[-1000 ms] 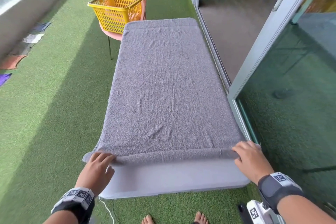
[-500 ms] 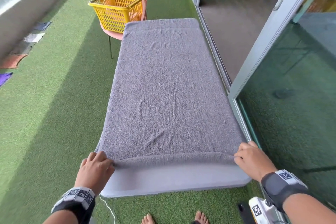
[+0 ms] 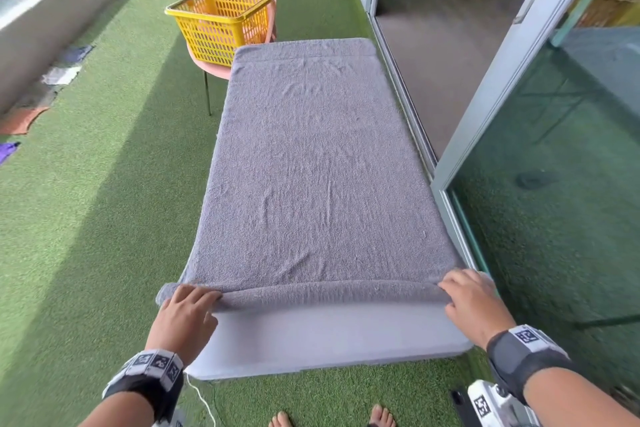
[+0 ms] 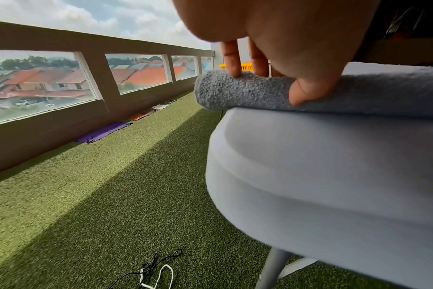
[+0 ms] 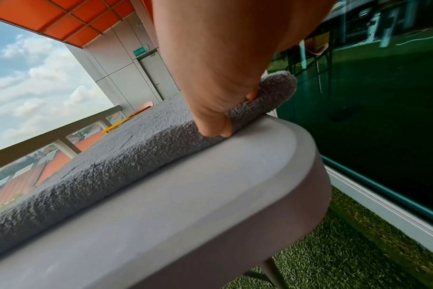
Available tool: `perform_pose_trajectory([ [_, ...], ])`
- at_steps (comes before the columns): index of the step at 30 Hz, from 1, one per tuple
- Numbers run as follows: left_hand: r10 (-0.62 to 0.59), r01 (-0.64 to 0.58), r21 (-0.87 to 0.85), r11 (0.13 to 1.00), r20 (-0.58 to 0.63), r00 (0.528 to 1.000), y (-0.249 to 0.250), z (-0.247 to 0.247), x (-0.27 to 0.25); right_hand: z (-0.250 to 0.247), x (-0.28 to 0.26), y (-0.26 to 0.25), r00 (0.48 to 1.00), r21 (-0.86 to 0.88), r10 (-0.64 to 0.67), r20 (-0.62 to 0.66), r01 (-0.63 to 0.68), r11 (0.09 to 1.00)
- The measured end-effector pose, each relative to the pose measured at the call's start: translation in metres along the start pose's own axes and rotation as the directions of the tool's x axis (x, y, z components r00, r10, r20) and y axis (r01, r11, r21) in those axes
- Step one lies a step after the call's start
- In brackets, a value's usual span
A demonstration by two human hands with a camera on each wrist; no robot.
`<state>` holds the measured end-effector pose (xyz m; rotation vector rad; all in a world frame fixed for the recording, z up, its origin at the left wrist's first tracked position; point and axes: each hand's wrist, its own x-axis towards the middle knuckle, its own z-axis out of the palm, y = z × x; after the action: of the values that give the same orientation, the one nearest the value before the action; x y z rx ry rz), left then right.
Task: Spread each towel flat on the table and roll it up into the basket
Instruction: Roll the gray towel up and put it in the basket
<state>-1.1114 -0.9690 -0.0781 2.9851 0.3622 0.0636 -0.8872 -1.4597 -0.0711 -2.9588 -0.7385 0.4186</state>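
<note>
Grey towel (image 3: 311, 166) flat on counter (image 3: 329, 340); left hand (image 3: 183, 317) and right hand (image 3: 474, 305) pinch the 6 o'clock edge to roll evenly toward basket (image 3: 218, 24) at 11.

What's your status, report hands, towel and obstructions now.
Left hand and right hand grip the grey terry towel at its rolled near edge. Rest flat on the grey table. Nothing blocking.

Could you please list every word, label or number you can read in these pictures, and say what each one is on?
"KELUAR", somewhat blurred: the green sign above the grey door in the right wrist view.
The square black-and-white markers on the left wristband and right wristband carry patterns, not readable text.
The grey towel, yellow basket and table show no writing.
</note>
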Motion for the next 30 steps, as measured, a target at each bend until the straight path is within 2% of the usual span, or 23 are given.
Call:
perform_pose_trajectory([
  [5,-0.009,0.008,0.046,0.999,0.034,0.999,-0.003,-0.003,-0.007,-0.004,-0.001,0.0,1.0,0.006,-0.007,-0.007,0.007,1.0],
  [15,-0.053,0.049,0.09,0.995,0.049,0.997,0.007,-0.009,-0.011,-0.019,0.004,-0.002,0.989,0.099,0.042,0.144,-0.057,0.993],
  [18,-0.059,0.058,0.025,0.998,0.023,0.998,0.01,-0.01,-0.003,-0.022,0.009,-0.001,0.993,0.174,0.077,0.092,-0.093,0.98],
  [22,-0.082,0.078,-0.128,0.989,-0.029,0.996,0.009,-0.007,0.003,-0.016,0.013,-0.004,0.991,0.176,0.13,-0.012,-0.126,0.976],
  [25,-0.057,0.052,-0.118,0.992,-0.044,0.997,0.006,-0.004,0.0,-0.009,0.012,-0.004,0.991,0.125,0.107,-0.075,-0.097,0.987],
  [30,0.023,-0.025,-0.038,0.999,-0.056,0.998,0.003,-0.002,-0.007,0.0,0.001,-0.003,0.998,0.002,0.005,-0.057,-0.005,1.0],
])
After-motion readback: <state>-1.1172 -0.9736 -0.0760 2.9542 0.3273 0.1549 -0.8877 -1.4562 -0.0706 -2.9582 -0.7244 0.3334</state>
